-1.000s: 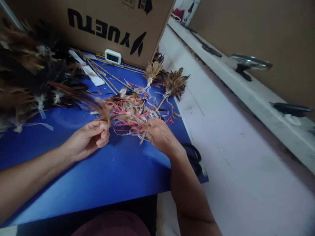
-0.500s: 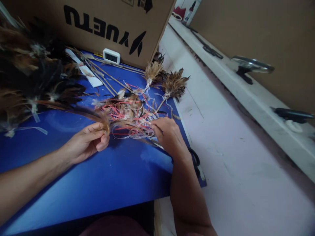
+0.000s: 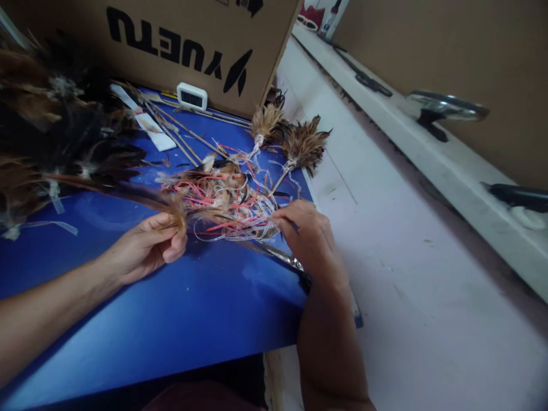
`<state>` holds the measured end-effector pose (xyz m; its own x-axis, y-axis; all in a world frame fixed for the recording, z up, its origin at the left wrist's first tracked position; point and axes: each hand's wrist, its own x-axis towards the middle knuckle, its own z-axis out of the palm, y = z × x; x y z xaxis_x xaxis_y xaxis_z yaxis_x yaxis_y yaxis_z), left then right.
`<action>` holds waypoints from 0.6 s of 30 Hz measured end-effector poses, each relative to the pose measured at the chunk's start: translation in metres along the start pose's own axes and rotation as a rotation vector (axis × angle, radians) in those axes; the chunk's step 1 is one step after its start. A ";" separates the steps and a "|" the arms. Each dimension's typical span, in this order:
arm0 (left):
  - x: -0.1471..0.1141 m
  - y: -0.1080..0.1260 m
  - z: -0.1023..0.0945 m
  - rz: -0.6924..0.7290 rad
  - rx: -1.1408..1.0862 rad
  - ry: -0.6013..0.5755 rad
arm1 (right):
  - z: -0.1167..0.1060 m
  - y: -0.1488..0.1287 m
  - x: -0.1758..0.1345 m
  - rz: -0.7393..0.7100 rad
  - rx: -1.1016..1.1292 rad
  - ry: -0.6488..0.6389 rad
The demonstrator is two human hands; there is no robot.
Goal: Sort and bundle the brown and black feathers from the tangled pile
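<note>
Left hand: the left hand [image 3: 148, 246] pinches the quill ends of a long brown and black feather bundle [image 3: 128, 197] between thumb and fingers, low over the glossy blue work mat [image 3: 180, 308].
Right hand: the right hand [image 3: 310, 237] is curled, fingertips pressed into a tangled heap of red and clear plastic strips mixed with brown feathers [image 3: 226, 202]; what it grips cannot be told.
Under the right wrist: metal scissors with dark handles [image 3: 295, 265] lie at the mat's right edge.
Further back: two small tied brown feather tufts [image 3: 299, 145], thin wooden sticks [image 3: 184, 134], a small white digital timer [image 3: 191, 97].
Left side: a pile of dark feather bunches [image 3: 51, 131].
Behind: a brown cardboard box with black lettering [image 3: 192, 40].
</note>
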<state>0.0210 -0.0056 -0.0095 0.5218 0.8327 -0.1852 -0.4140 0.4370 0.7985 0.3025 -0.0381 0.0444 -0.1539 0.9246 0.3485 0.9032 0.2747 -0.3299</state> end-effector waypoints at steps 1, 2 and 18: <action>0.000 0.000 0.000 0.004 0.002 -0.006 | -0.002 0.000 -0.001 -0.002 0.032 -0.002; 0.000 -0.001 -0.001 0.006 0.005 -0.013 | -0.005 0.000 -0.002 -0.003 0.067 -0.006; -0.004 -0.002 -0.004 0.054 0.054 -0.078 | -0.008 -0.001 -0.003 0.013 0.468 -0.441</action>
<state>0.0164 -0.0087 -0.0128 0.5567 0.8249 -0.0976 -0.4039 0.3714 0.8360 0.3055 -0.0430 0.0511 -0.3845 0.9229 -0.0184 0.6511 0.2570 -0.7142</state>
